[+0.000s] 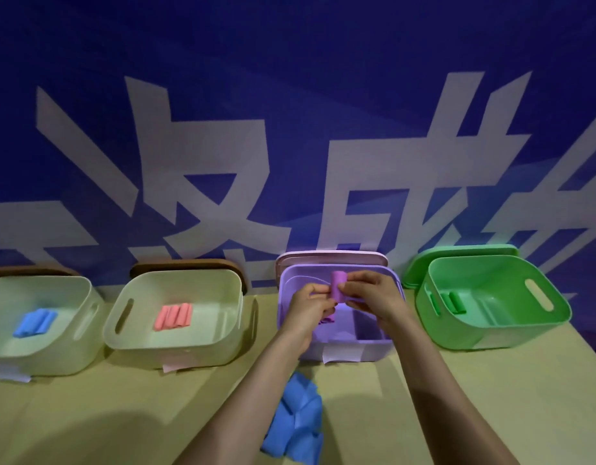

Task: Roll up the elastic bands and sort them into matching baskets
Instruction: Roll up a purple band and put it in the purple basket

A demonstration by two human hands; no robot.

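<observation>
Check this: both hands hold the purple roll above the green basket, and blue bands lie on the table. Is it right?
No. The head view shows the left hand and right hand holding the purple roll above the purple basket, not the green basket. The blue bands do lie on the table.

Four baskets are in view: two cream, the left cream basket (pixel 85 297) and the second cream basket (pixel 222 286), one purple basket (pixel 357 350) and one green basket (pixel 511 337). Four lids are behind them: two brown lids (pixel 186 264), one pink lid (pixel 330 256) and one green lid (pixel 464 251). Of rolled bands there are two or three blue rolls (pixel 35 323), too blurred to settle, about three pink rolls (pixel 173 316), two green rolls (pixel 452 302) and one purple roll (pixel 338 286) between two hands, the left hand (pixel 310 302) and the right hand (pixel 370 293); the loose blue bands (pixel 296 421) make one heap whose number cannot be told.
</observation>
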